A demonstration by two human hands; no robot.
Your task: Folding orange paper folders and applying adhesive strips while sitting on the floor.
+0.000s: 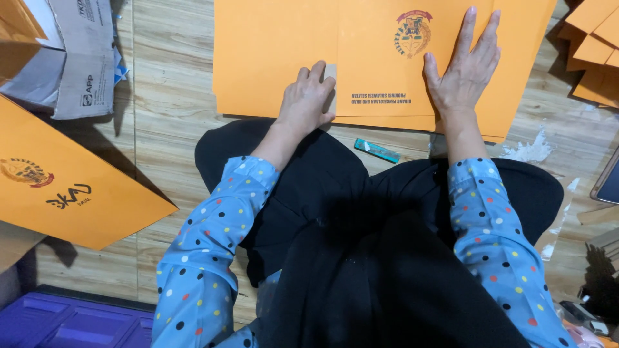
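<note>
Folder is being pressed under both hands: left hand curled, knuckling a tan strip at the fold; right hand flat, released. Crease half-done; glue stick lying unused below wrists.

pale wood-plank floor, purple mat at corner.

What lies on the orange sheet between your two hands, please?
In the head view, only bare orange sheet with a printed crest and text lines lies between the left hand and right hand.
</note>
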